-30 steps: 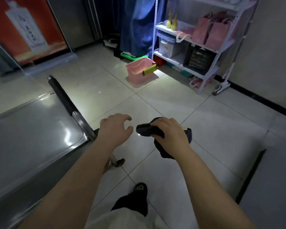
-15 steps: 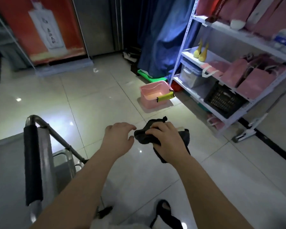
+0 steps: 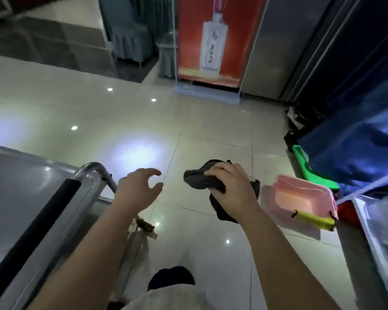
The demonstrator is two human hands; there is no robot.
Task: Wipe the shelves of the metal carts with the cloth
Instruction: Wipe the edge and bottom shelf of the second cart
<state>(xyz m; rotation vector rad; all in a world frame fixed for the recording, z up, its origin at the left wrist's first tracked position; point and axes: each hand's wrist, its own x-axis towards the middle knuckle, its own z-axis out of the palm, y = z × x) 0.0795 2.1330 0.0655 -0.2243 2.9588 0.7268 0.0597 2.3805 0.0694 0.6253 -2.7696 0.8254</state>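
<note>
A dark grey cloth [image 3: 199, 181] hangs bunched from my right hand [image 3: 232, 186], which grips it in mid-air over the tiled floor. My left hand [image 3: 139, 186] hovers beside it, fingers loosely spread, holding nothing, a little right of the cart's handle. The metal cart [image 3: 20, 198] fills the lower left; its shiny top shelf and its black-padded handle bar [image 3: 36, 224] show, while its lower shelves are hidden.
A pink plastic tub [image 3: 300, 198] with a yellow-handled tool on its rim stands on the floor at right. A blue curtain [image 3: 356, 130], a green bin [image 3: 309, 168] and a white rack [image 3: 379, 231] crowd the right side. A red poster stand [image 3: 208, 52] is ahead.
The view has swung left: the rack and pink tub slid to the right edge and the poster moved to centre. Both hands keep their pose, the cloth still held.
</note>
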